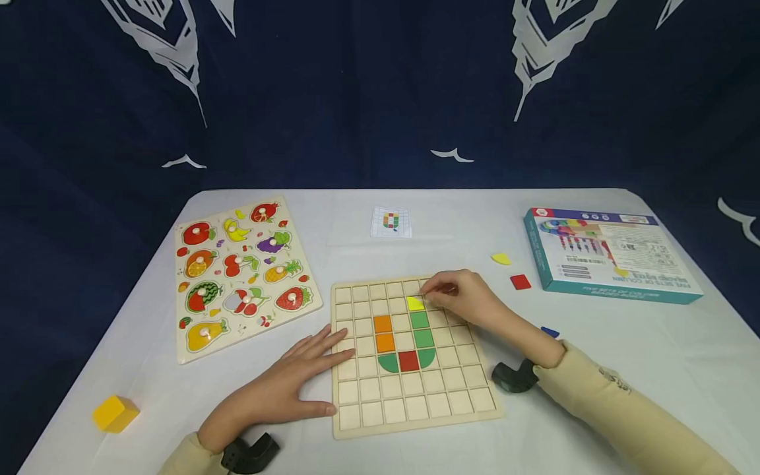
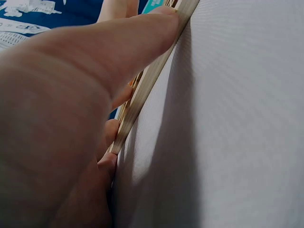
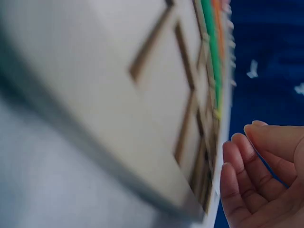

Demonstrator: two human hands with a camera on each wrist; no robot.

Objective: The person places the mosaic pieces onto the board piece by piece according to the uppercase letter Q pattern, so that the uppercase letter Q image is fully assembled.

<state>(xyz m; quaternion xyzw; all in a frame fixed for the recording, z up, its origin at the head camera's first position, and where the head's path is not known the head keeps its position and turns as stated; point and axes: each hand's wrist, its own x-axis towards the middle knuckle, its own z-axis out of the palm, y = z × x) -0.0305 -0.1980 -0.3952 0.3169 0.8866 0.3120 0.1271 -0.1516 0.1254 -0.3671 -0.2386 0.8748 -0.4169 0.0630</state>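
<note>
Head view: left hand (image 1: 291, 382) spread, right hand (image 1: 466, 297) fingertips together beside yellow tile (image 1: 414, 303).

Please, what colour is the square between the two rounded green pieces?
The square is red, best seen in the head view.

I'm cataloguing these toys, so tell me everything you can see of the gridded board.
The gridded board is a pale, square panel that looks wooden, with thin lines dividing it into square cells inside a plain border. It lies flat on the white table. Its cells hold two orange squares, one red square, two green squares, two curved green pieces and a yellow piece. The left hand touches its left edge; the right hand is over its far part, contact unclear.
</note>
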